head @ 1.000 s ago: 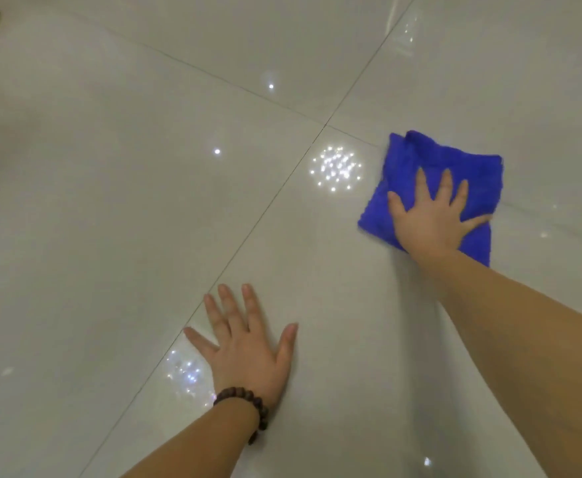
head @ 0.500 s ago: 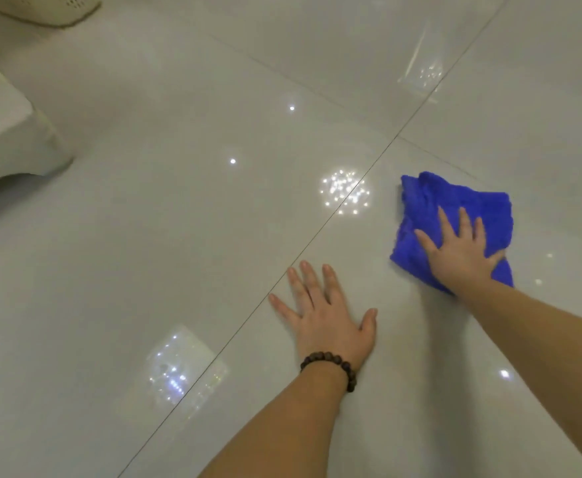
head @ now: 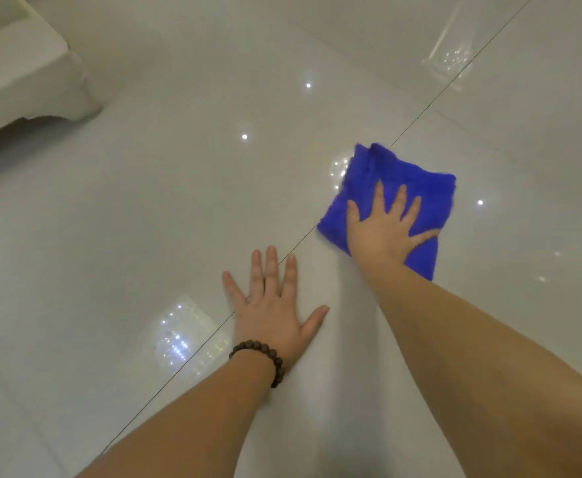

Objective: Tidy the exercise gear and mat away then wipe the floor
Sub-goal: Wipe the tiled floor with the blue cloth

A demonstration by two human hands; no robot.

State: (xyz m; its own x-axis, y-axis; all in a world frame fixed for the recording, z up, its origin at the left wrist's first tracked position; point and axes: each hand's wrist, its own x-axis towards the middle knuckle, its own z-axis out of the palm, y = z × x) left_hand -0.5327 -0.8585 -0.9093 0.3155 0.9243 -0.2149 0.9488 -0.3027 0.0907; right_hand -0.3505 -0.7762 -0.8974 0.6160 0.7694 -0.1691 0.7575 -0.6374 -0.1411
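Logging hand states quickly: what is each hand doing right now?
Left hand: open, flat on the floor tile, holding nothing.
Right hand: open, fingers spread, pressing the blue cloth to the floor.

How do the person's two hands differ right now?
The right hand presses flat on the folded blue cloth; the left hand rests directly on the bare tiled floor. The left wrist wears a dark bead bracelet; the right wrist is bare. The right hand reaches farther forward. Both lie palm down with fingers spread.
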